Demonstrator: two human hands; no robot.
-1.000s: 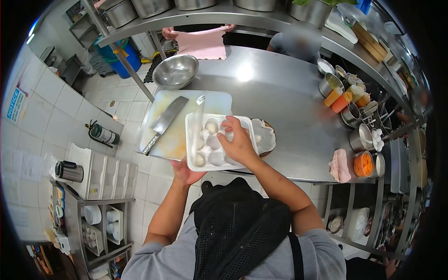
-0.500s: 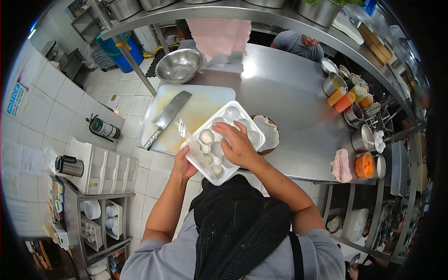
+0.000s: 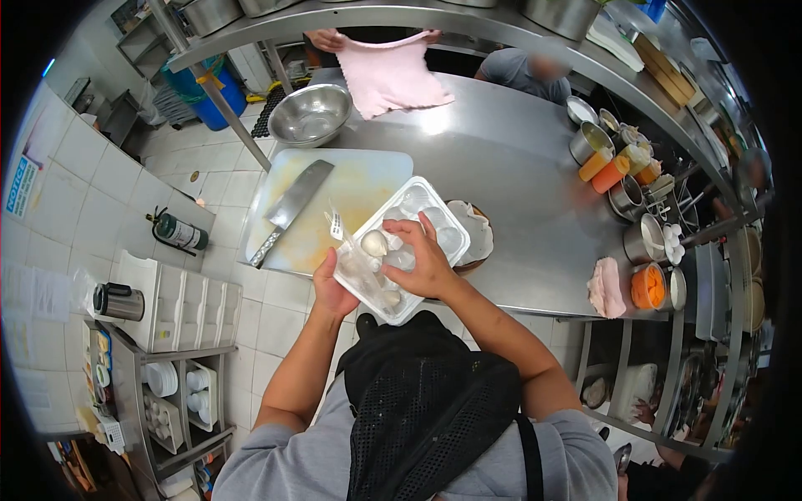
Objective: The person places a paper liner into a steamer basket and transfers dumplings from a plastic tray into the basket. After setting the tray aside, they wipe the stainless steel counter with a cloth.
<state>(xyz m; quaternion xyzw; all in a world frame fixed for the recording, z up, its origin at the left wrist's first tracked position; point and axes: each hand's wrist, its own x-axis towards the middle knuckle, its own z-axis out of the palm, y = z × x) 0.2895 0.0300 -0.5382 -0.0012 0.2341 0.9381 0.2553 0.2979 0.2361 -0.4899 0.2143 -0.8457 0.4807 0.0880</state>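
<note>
A white plastic tray (image 3: 451, 242) with round hollows is held tilted at the table's near edge. Several whitish round pieces lie in its lower left part under clear film. My left hand (image 3: 334, 284) grips the tray's left edge. Over the tray, my right hand (image 3: 426, 260) has thumb and fingers curved around a white round piece (image 3: 374, 244), the fingers apart; whether they touch it is unclear. A cleaver (image 3: 292, 209) lies on the white cutting board (image 3: 368, 167) beyond the tray. Just right of the tray is a paper-lined bowl (image 3: 478, 238).
On the steel table (image 3: 518, 184) stand a metal bowl (image 3: 311, 115), sauce bottles (image 3: 611, 174) and an orange-filled container (image 3: 648, 286). Across it, a person's hands (image 3: 324, 39) hold a pink cloth (image 3: 388, 75); another person (image 3: 522, 75) is nearby. A shelf (image 3: 401, 18) spans overhead.
The pink cloth has swung and spread, and the hands holding it now show. My right hand's thumb and fingers have shifted slightly at the white piece. The view has moved a little.
</note>
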